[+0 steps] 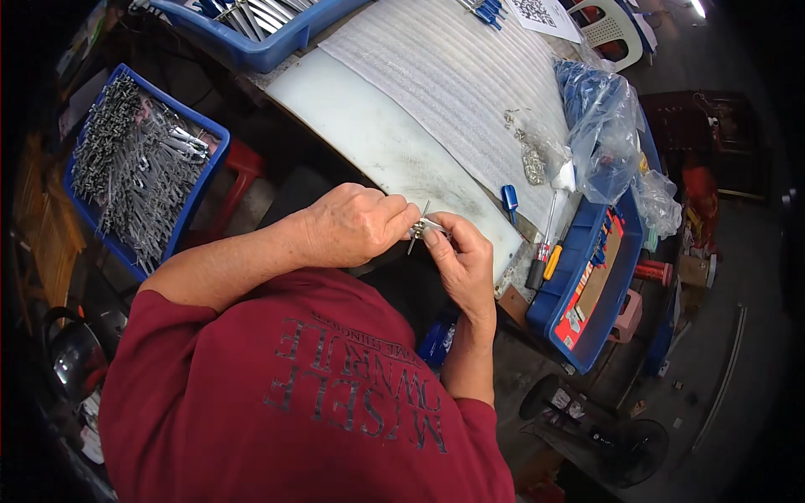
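Note:
Just off the table's near edge, my two hands meet around a small shiny metal part (422, 227) with a thin rod sticking out above and below it. My left hand (356, 225) is closed, its thumb and forefinger pinching the part from the left. From the right, my right hand (463, 261) also grips it, thumb on top and fingers curled behind. My fingers cover much of the part, so its exact kind is not clear. A blue-handled piece (509, 199) lies on the table right of my hands.
A blue bin (220, 138) of metal parts stands left; another blue tray (251, 55) of metal strips sits far left. White foam sheet (419, 80) covers the table (335, 105). Loose screws (533, 163), a screwdriver (543, 251), plastic bags (604, 126) and a blue toolbox (545, 314) lie right.

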### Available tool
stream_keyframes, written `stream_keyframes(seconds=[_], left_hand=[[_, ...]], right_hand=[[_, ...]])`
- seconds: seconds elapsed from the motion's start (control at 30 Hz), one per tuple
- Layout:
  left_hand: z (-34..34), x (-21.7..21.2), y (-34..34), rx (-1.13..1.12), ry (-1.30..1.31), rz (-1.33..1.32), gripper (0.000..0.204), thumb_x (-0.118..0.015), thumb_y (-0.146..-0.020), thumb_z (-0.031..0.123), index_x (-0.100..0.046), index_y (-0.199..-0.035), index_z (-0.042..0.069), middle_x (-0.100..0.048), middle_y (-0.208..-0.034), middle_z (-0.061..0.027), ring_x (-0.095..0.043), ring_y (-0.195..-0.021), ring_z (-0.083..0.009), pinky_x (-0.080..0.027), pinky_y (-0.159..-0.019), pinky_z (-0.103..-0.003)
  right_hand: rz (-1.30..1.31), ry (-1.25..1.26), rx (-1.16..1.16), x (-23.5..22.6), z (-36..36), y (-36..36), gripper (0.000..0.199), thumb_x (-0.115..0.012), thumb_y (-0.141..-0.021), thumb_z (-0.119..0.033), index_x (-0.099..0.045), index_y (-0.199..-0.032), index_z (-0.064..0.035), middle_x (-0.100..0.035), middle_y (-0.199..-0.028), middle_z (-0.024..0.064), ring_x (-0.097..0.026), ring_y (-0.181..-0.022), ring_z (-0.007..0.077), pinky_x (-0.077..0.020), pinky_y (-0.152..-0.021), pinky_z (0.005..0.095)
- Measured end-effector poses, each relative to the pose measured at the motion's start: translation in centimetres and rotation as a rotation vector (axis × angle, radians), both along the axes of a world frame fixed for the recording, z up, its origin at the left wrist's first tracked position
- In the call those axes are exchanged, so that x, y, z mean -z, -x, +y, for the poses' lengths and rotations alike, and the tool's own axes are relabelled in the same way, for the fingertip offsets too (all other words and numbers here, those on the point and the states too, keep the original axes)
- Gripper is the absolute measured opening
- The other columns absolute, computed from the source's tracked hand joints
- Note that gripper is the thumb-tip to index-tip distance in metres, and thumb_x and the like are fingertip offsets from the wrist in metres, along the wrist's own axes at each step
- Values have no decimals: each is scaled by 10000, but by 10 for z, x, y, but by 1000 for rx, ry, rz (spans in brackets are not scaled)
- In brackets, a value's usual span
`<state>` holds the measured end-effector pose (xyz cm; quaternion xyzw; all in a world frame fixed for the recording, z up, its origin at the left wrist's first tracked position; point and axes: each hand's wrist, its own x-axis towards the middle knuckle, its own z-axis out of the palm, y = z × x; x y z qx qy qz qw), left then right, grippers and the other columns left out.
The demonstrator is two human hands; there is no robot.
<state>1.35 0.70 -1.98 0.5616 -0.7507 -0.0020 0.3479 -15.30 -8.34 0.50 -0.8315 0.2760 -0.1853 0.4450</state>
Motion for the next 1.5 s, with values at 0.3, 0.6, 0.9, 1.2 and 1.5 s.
stream_keyframes(seconds=[0.3,0.6,0.9,1.2,1.5], left_hand=[[0,0,-2,28,3,-14,176,-594,-710,129,-515,-827,23,-458,-605,-61,-518,-514,-199,-415,-454,-310],[1,3,0,29,-36,-76,154,-589,-712,138,-504,-791,37,-451,-614,-53,-500,-503,-189,-407,-449,-301],[2,6,1,29,-41,-90,137,-588,-715,144,-499,-764,53,-448,-611,-49,-490,-493,-183,-401,-444,-296],[1,6,2,57,-60,-38,152,-594,-705,159,-494,-757,57,-449,-612,-51,-498,-514,-195,-406,-463,-304],[0,2,-2,64,-14,-111,140,-580,-708,155,-472,-723,67,-436,-591,-43,-481,-488,-179,-388,-439,-294]], right_hand=[[-55,-545,57,8,0,-1,158,-557,-834,-138,-566,-856,19,-554,-707,17,-462,-592,63,-367,-535,179],[-90,-540,111,11,7,-6,128,-569,-819,-121,-569,-816,7,-525,-664,-7,-442,-565,53,-353,-510,181],[-178,-554,150,15,11,-9,74,-576,-799,-73,-560,-793,-1,-514,-647,-20,-426,-544,41,-334,-488,171],[-247,-591,201,17,15,-9,77,-594,-779,-71,-554,-783,-5,-510,-640,-22,-419,-537,37,-324,-482,169],[-161,-543,160,15,10,-7,83,-585,-784,-76,-543,-773,-6,-499,-643,-26,-414,-549,36,-325,-489,170]])
